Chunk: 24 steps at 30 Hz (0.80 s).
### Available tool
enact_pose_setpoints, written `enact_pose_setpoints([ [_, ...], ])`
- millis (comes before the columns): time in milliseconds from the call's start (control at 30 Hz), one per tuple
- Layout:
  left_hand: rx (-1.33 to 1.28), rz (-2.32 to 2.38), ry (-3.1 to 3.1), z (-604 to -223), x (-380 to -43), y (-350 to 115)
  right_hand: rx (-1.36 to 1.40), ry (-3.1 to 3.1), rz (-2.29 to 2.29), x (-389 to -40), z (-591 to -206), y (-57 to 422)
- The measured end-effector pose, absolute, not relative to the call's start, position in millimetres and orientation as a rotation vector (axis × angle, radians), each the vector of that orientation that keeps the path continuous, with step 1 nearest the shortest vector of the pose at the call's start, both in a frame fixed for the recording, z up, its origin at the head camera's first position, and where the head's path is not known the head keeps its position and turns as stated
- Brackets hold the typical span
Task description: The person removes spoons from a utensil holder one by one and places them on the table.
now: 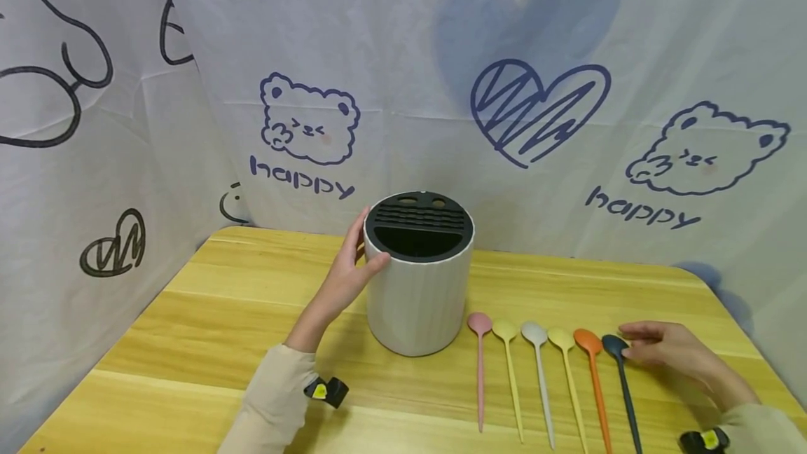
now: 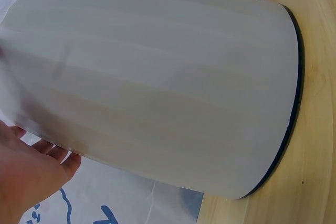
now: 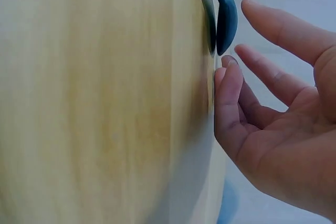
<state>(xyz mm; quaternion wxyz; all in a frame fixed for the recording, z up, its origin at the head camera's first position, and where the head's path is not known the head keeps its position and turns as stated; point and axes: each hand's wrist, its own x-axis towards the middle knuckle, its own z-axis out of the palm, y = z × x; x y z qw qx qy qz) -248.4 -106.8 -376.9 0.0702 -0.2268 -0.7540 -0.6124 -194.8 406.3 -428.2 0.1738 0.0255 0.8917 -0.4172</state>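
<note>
A white round utensil holder (image 1: 416, 307) with a black slotted top (image 1: 421, 226) stands upright on the table. My left hand (image 1: 353, 268) holds its left side near the rim, thumb in front and fingers partly hidden behind. In the left wrist view, the holder's pale wall (image 2: 157, 87) fills most of the picture. To the right lies a row of long-handled spoons, ending with a dark blue spoon (image 1: 621, 377). Beside that spoon's bowl is my right hand (image 1: 674, 352), fingers loosely bent and apart. The right wrist view shows a gap between thumb and the blue spoon (image 3: 227, 24).
Left of the blue spoon lie an orange spoon (image 1: 592, 370), a yellow spoon (image 1: 570, 377), a white spoon (image 1: 540, 370), another yellow spoon (image 1: 509, 370) and a pink spoon (image 1: 480, 363). The wooden table (image 1: 208, 307) meets a printed cloth backdrop (image 1: 410, 54).
</note>
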Motion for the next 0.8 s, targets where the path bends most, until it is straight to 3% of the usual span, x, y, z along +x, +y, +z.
enact_pose_setpoints([
  [400,-0.653,-1.778,-2.355,-381.1,-252.4,-115.0,0.093,2.701,-0.960,-195.0,-411.3,381.8],
  [800,-0.718,-0.952,-2.751,-384.1,-247.1,-170.2,-0.063,2.937,-0.690,-188.0,-403.6,373.4],
])
